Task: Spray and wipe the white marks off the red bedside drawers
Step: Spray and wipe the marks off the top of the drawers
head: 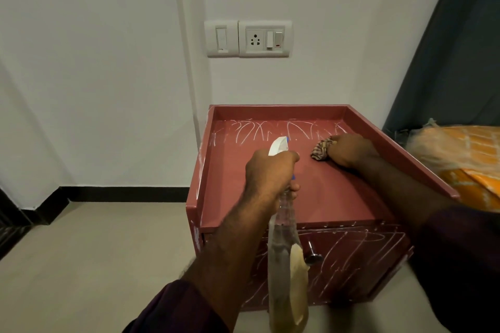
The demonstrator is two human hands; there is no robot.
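Note:
The red bedside drawers (332,192) stand against the white wall, with a raised rim round the top. White scribbles (273,130) cover the far strip of the top, and more white marks (359,251) cross the drawer front round its metal knob (312,253). My left hand (267,173) grips the neck of a clear spray bottle (284,265), whose white nozzle points at the far marks. My right hand (349,150) holds a striped cloth (322,149) bunched against the top, near the right rim.
A switch and socket plate (249,38) sits on the wall above the drawers. An orange bundle in clear plastic (460,154) lies to the right, with a dark curtain (454,48) behind it. Beige floor (94,251) stretches to the left.

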